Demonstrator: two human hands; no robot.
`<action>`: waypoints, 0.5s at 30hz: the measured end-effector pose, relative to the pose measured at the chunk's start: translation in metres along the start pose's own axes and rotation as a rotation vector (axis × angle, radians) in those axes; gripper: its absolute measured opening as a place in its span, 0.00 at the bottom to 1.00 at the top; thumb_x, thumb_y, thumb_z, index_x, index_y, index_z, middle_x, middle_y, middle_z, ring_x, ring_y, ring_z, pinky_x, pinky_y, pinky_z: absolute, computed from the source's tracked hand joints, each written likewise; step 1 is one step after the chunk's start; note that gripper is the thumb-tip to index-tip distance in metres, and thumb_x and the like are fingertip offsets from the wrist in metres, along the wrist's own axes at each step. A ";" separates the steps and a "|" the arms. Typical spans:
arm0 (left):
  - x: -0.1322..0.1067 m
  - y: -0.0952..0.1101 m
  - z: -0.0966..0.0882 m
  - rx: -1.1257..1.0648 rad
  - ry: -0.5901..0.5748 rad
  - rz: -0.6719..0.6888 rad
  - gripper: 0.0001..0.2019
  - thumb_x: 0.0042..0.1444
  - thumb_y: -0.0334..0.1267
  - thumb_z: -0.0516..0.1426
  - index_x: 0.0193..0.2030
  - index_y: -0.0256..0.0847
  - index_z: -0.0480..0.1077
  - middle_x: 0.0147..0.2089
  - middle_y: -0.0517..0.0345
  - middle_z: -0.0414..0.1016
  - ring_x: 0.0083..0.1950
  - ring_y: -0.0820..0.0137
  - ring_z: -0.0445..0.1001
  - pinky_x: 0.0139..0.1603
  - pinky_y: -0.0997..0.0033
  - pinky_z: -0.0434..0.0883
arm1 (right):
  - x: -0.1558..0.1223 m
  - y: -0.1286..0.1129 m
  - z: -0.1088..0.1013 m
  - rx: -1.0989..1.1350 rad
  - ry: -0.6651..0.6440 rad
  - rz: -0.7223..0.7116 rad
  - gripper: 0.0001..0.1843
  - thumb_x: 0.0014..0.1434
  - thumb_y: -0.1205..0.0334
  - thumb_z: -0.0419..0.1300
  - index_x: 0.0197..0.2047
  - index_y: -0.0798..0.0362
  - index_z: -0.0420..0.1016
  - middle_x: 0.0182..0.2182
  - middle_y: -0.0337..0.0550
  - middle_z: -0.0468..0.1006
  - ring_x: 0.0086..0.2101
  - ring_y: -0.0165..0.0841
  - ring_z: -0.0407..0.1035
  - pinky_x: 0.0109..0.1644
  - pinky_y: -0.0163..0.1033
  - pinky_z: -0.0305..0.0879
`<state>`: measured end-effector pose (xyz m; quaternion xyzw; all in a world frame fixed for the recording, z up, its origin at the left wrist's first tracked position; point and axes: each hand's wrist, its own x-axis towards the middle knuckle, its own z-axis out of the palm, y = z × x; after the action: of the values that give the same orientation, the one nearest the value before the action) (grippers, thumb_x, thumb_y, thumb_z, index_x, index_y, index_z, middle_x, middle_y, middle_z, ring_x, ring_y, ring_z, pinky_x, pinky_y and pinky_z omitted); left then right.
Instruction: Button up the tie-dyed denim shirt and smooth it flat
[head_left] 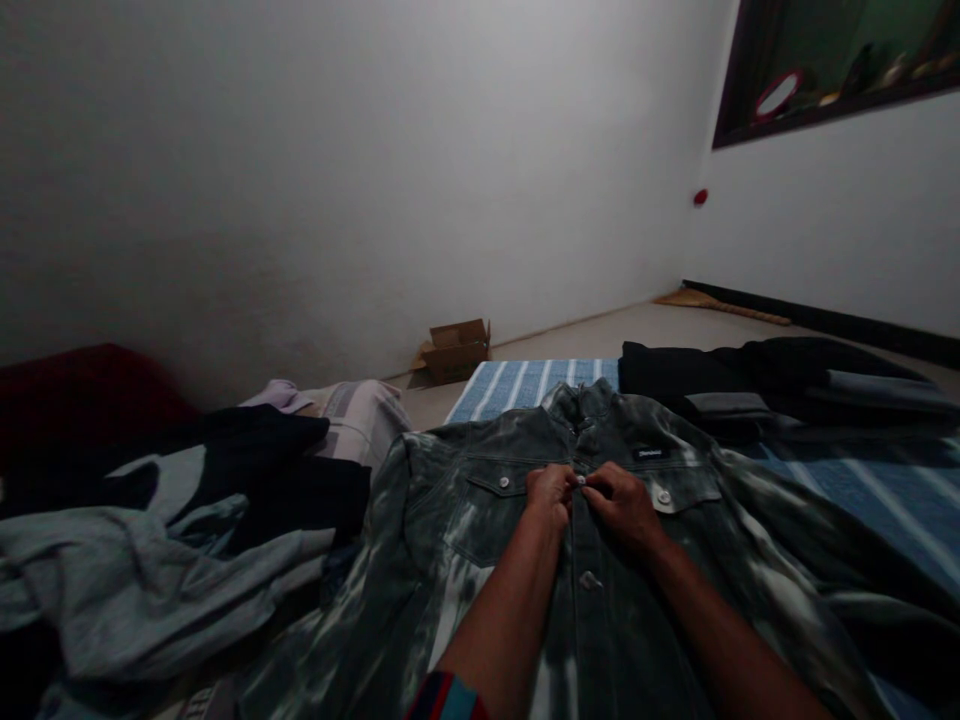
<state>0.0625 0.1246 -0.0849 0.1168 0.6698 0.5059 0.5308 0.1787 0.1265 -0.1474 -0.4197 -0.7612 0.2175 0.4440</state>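
A dark grey-green jacket (480, 530) with whitish tie-dye streaks lies spread flat, collar pointing away from me. My left hand (551, 490) pinches the front placket from the left, at a metal button (580, 481) on the chest. From the right, my right hand (621, 502) closes its fingertips on the same button and the cloth around it. Lower on the placket another button (590, 580) shows. Each chest pocket flap has a button, and a small dark label (651, 453) sits above the right-hand one. Fingertips hide part of the placket edge.
Grey and dark clothes (150, 560) are heaped at the left. Folded black garments (750, 380) lie at the right on a blue striped cloth (525, 385). Farther back are an open cardboard box (456, 352) by the wall and a broom (720, 303).
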 end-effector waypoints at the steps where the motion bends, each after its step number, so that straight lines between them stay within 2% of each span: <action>1: 0.001 -0.001 0.000 -0.004 0.002 0.002 0.11 0.28 0.22 0.53 0.10 0.38 0.53 0.11 0.66 0.51 0.12 0.80 0.51 0.12 0.80 0.51 | 0.000 0.000 0.000 0.001 0.004 -0.007 0.04 0.55 0.65 0.58 0.30 0.54 0.72 0.28 0.42 0.71 0.33 0.34 0.67 0.37 0.37 0.59; 10: 0.016 -0.007 0.004 -0.019 0.046 0.055 0.08 0.26 0.21 0.52 0.11 0.36 0.57 0.13 0.65 0.56 0.14 0.79 0.55 0.13 0.79 0.51 | 0.000 -0.004 -0.001 -0.014 0.015 -0.072 0.03 0.56 0.66 0.58 0.31 0.54 0.72 0.28 0.42 0.71 0.33 0.35 0.67 0.37 0.37 0.59; 15: 0.017 -0.009 0.005 -0.055 0.057 0.071 0.07 0.25 0.21 0.52 0.11 0.35 0.59 0.13 0.64 0.58 0.14 0.77 0.57 0.14 0.78 0.54 | 0.000 -0.003 0.000 -0.012 0.023 -0.073 0.02 0.56 0.66 0.58 0.31 0.54 0.72 0.29 0.42 0.71 0.33 0.35 0.67 0.37 0.37 0.59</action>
<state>0.0629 0.1353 -0.1019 0.1115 0.6658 0.5459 0.4963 0.1779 0.1247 -0.1456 -0.3969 -0.7721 0.1918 0.4578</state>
